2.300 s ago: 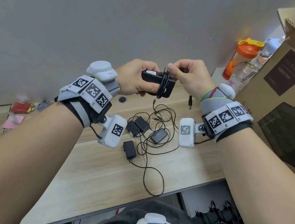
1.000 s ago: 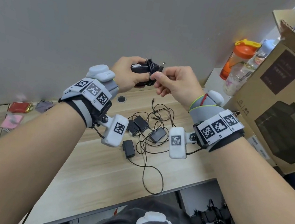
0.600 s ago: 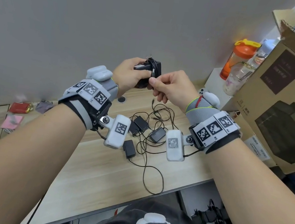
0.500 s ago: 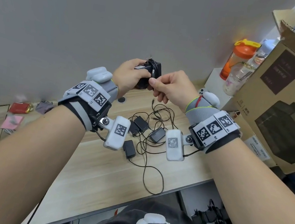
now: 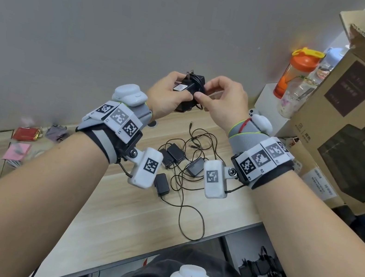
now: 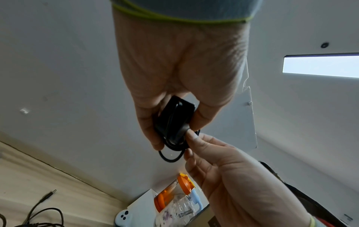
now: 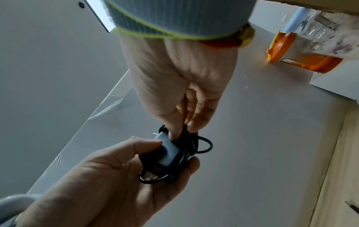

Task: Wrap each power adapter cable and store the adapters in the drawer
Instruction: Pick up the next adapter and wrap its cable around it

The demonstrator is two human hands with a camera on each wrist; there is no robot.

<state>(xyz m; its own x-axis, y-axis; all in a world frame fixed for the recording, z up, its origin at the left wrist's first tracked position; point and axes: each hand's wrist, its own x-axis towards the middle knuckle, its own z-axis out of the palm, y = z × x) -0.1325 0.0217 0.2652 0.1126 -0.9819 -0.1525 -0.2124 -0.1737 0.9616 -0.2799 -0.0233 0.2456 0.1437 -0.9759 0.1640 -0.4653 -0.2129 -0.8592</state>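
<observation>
Change: since a second ago you keep both hands raised, adapter [image 5: 188,90] tipped prongs-up.
Left hand [image 5: 164,96]: grips adapter body above desk [image 5: 116,204].
Right hand [image 5: 222,101]: pinches cable [image 7: 202,145] coils.
Wrist views: loose loop shows.
Hidden: cable end.

Tangled adapters [image 5: 174,157] clutter mid-desk; bare desk [image 5: 115,212] nearer; cardboard box [image 5: 357,135] blocks right.
</observation>
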